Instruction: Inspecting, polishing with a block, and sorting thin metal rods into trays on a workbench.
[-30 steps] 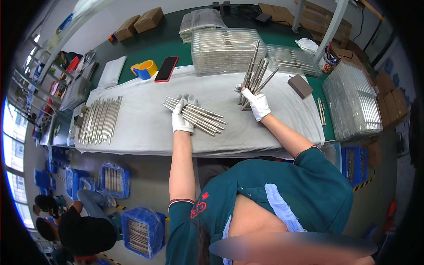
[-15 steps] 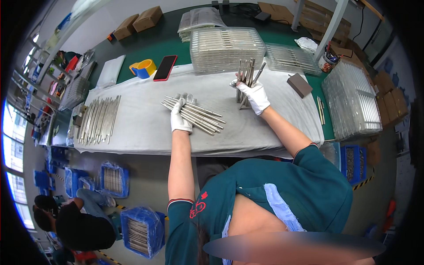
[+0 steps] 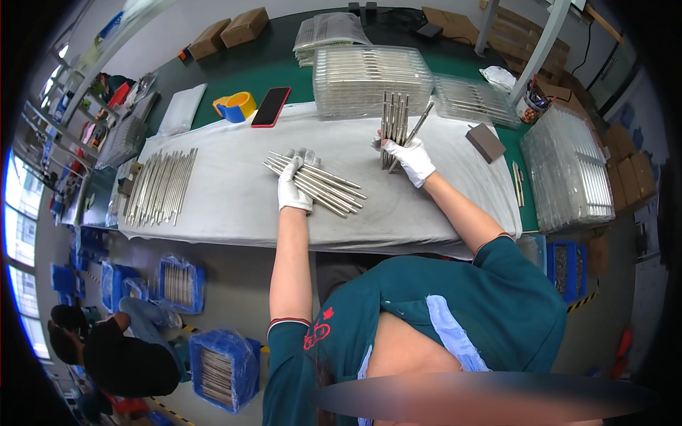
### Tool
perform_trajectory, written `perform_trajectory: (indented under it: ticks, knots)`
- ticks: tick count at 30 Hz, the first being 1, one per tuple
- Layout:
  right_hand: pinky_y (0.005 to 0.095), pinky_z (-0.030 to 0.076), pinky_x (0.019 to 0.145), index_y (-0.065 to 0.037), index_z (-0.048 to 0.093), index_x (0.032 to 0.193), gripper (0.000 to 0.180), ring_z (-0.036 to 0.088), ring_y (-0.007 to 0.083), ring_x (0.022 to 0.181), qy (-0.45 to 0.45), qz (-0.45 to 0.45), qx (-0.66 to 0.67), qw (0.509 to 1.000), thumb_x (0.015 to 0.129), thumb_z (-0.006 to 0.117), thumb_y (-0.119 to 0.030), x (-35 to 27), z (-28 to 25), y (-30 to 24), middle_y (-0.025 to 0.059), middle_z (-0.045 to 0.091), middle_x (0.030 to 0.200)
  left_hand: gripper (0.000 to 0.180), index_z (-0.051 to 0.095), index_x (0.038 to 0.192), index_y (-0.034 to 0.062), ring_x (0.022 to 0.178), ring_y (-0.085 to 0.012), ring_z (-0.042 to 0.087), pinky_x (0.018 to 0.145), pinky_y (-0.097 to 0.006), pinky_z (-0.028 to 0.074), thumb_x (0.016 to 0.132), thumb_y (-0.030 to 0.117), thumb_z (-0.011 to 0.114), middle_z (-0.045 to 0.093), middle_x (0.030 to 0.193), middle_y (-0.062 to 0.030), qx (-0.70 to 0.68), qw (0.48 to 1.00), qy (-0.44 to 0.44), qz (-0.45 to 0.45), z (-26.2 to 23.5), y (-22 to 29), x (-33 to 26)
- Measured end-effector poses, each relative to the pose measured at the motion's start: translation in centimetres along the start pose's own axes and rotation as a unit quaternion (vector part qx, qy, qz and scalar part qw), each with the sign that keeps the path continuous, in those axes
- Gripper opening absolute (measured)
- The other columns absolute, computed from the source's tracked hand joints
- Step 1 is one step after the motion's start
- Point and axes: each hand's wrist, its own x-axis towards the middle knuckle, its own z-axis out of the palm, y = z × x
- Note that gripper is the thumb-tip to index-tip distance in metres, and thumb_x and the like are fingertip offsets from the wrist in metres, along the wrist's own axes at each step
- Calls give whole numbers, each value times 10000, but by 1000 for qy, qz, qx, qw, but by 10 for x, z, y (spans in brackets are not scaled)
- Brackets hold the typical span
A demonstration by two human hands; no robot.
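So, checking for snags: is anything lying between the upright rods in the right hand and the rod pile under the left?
Nothing visible: only bare grey cloth lies between the upright rods in the right hand and the pile under the left hand.

Single head fisheye, looking steeply down over workbench (image 3: 213,206), mid-range

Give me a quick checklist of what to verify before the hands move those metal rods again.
1. Right hand grips its bundle of upright rods: ok.
2. Bundle ends even: not ok, one rod leans out.
3. Left hand rests on the loose rods lying on the grey cloth: ok.
4. Loose rods aligned: not ok, fanned.
5. Red phone apart from both piles: ok.
6. Grip firmness: cannot tell.
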Motion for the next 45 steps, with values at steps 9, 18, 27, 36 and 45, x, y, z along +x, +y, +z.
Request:
perform_trajectory:
  ticks: [9, 18, 27, 36, 45]
  knots:
    - [281, 488, 739, -63, 615, 1058, 262, 635, 158, 831, -76, 14, -173, 982, 834, 634, -198, 28, -7, -14, 68, 666, 905, 467, 376, 1256, 115, 1139, -314, 469, 955, -509, 407, 825, 1, 515, 475, 1185, -117, -14, 1000, 18, -15, 4, 0, -3]
    - [379, 486, 794, -136, 610, 1092, 302, 613, 297, 908, -4, -195, -719, 668, 813, 500, -106, 131, -36, -95, 120, 642, 999, 453, 375, 1252, 97, 1122, -303, 485, 947, -491, 421, 831, 4, 513, 482, 1185, -126, -11, 1000, 8, -15, 1, -1, 0]
    - [391, 482, 800, -93, 637, 991, 207, 612, 312, 893, -62, -85, -756, 646, 837, 558, -206, 150, -25, -107, 140, 649, 951, 453, 372, 1255, 76, 1103, -324, 494, 954, -504, 415, 831, -7, 506, 484, 1170, -149, -11, 1000, 19, -12, -1, -1, 3]
    - [395, 483, 798, -106, 647, 1004, 229, 615, 320, 878, -64, -68, -750, 655, 828, 574, -232, 160, -21, -106, 142, 651, 944, 457, 367, 1261, 74, 1102, -320, 497, 958, -504, 411, 833, -17, 501, 491, 1163, -145, -19, 1000, 18, -13, 2, -2, 1]
    - [383, 492, 789, -129, 666, 993, 227, 621, 318, 871, -60, -62, -765, 638, 828, 572, -252, 168, -18, -113, 133, 655, 948, 461, 368, 1257, 73, 1096, -322, 496, 955, -502, 414, 828, -22, 509, 484, 1164, -144, -20, 1000, 16, -12, 2, -2, 0]
